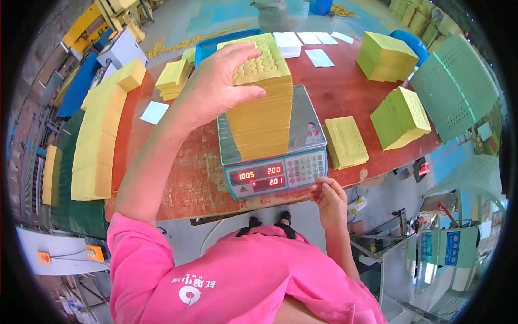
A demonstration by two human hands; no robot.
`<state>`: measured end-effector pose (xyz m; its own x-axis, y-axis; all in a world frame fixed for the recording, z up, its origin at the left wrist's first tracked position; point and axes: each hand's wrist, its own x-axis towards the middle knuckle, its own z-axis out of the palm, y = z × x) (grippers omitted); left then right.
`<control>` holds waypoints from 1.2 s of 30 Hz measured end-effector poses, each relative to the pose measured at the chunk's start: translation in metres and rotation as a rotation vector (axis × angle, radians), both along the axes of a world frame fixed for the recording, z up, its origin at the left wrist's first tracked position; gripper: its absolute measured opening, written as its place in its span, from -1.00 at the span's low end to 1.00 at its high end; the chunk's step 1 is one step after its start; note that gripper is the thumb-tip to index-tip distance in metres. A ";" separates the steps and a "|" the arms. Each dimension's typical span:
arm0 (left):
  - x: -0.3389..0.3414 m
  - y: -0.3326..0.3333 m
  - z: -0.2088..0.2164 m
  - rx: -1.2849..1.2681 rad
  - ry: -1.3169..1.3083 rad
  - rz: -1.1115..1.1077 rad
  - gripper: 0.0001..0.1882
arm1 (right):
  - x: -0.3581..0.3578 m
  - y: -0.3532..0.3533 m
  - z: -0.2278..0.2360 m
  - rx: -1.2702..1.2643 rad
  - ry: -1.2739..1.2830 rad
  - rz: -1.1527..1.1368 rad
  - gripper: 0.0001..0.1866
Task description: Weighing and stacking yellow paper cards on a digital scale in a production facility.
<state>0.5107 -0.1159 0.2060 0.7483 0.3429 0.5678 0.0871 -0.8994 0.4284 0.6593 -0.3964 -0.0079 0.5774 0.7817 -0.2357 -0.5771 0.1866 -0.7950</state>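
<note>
A tall stack of yellow paper sheets [261, 119] with an embossed pattern on top stands on the metal pan of a digital scale [308, 110]. My left hand [221, 81] is at the upper left of the stack, its thumb and fingers spread over the top. How firmly it touches the paper is unclear. Red digits glow on the scale's display [259, 177], left of the keypad [304, 168]. By the scale's front right corner, my right hand [329, 197] has its fingers curled and pinched together. Whatever may be between those fingertips is too small to see.
Right of the scale lies a low yellow paper stack [345, 143], with taller stacks [400, 119] beyond. White paper sheets [319, 58] lie at the far side of the red table [183, 178]. A row of yellow stacks [100, 135] stands left; a green plastic chair [456, 86] is right.
</note>
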 end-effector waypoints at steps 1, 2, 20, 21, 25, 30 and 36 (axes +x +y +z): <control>0.003 0.003 0.000 0.026 0.051 0.044 -0.44 | 0.000 -0.001 -0.002 -0.017 0.012 -0.008 -0.79; 0.005 0.005 0.000 0.052 0.102 0.089 -0.45 | 0.000 -0.002 -0.003 -0.012 0.017 -0.017 -0.79; -0.004 0.007 0.005 0.541 -0.080 0.061 -0.80 | 0.003 0.023 0.030 0.001 -0.044 0.050 -0.80; -0.006 0.003 0.006 0.544 -0.090 0.045 -0.80 | 0.005 0.031 0.044 0.032 -0.093 0.094 -0.77; -0.014 -0.045 0.003 0.646 -0.083 0.039 -0.72 | 0.010 0.046 0.110 0.119 -0.163 0.240 -0.64; -0.029 -0.101 -0.026 0.809 0.043 -0.205 -0.70 | 0.001 0.065 0.150 0.209 -0.094 0.226 -0.50; -0.009 -0.113 -0.035 0.633 0.099 -0.272 -0.53 | 0.060 0.025 0.141 0.063 -0.282 0.038 -0.60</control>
